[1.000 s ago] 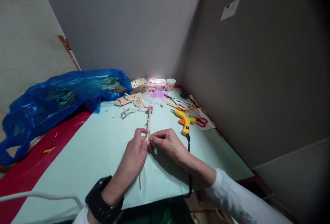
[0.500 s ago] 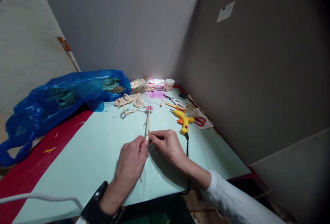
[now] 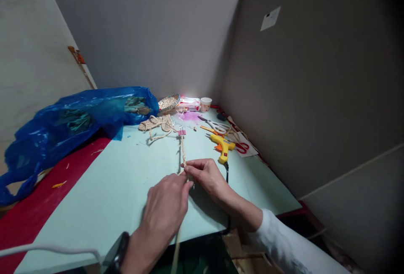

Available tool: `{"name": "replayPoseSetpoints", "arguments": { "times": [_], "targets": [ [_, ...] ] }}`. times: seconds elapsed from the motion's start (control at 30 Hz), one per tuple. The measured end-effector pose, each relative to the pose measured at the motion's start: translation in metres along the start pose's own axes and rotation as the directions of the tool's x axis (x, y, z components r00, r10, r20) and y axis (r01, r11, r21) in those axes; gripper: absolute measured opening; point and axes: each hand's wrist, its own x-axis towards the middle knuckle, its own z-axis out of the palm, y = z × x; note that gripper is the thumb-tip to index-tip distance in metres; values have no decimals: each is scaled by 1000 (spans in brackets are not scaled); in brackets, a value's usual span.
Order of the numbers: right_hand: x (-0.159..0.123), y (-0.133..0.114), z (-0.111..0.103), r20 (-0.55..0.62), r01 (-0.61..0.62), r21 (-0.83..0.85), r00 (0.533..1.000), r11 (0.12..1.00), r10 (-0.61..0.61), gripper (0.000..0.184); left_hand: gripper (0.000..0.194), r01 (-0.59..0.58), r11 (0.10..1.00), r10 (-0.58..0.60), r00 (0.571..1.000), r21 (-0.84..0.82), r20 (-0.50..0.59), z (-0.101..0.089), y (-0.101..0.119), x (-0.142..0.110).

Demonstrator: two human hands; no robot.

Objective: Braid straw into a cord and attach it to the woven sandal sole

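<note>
A pale braided cord (image 3: pixel 183 150) runs toward me from a pink binder clip (image 3: pixel 182 132) on the table. My right hand (image 3: pixel 206 177) pinches the braid's near end between thumb and fingertips. Just below and to the left, my left hand (image 3: pixel 167 200) is closed on the loose strands of the cord, and its fingertips are partly hidden. One long strand (image 3: pixel 176 248) hangs from under the left hand past the table's front edge. Beyond the clip lie finished-looking coils of similar braid (image 3: pixel 156 123).
To the right lie a yellow glue gun (image 3: pixel 223 147) with a black cable, white-handled scissors (image 3: pixel 219 126) and red-handled scissors (image 3: pixel 242 147). A blue plastic bag (image 3: pixel 78 110) fills the left. At the back stand a woven basket (image 3: pixel 168 103) and a paper cup (image 3: pixel 206 104).
My left hand has shifted slightly right and toward me, its thumb now lower. The braid's near end leans further right. A long strand now hangs over the front edge. My right hand still pinches the braid.
</note>
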Motion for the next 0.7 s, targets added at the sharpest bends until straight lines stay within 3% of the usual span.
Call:
{"name": "replayPoseSetpoints", "arguments": {
  "times": [0.07, 0.13, 0.17, 0.2, 0.23, 0.3, 0.43, 0.57, 0.7],
  "targets": [
    [-2, -1, -4, 5, 6, -23, 1000, 1000, -6, 23, 31, 66, 992, -79, 990, -111, -113, -8, -8, 6],
    [-3, -2, -6, 21, 18, -38, 1000, 999, -17, 24, 19, 59, 918, -114, 986, -392, -118, -8, -16, 14],
    [-3, -3, -6, 32, 27, -39, 999, 999, -26, 25, 12, 77, 797, -108, 994, -599, -16, -5, -19, 19],
    [-3, -4, -6, 45, 39, -38, 998, 999, -38, 26, 8, 142, 616, -107, 990, -775, 96, -1, -21, 23],
    [-3, -4, -7, 56, 52, -38, 997, 998, -49, 27, 13, 175, 525, -99, 985, -833, 144, 5, -21, 26],
    [-2, -4, -7, 74, 72, -50, 995, 996, -68, 29, 21, 234, 389, -80, 972, -891, 220, 15, -20, 31],
    [0, -4, -11, 92, 102, -132, 992, 986, -91, 27, 26, 328, 271, -34, 943, -905, 331, 21, -14, 34],
    [-2, -8, -16, 150, 151, -282, 982, 947, -112, 27, 17, 362, 216, -42, 931, -907, 362, 19, -12, 33],
    [-7, -14, -16, 172, 198, -386, 975, 901, -140, 16, 22, 347, 234, -100, 938, -908, 333, 23, -14, 31]
  ]
}}
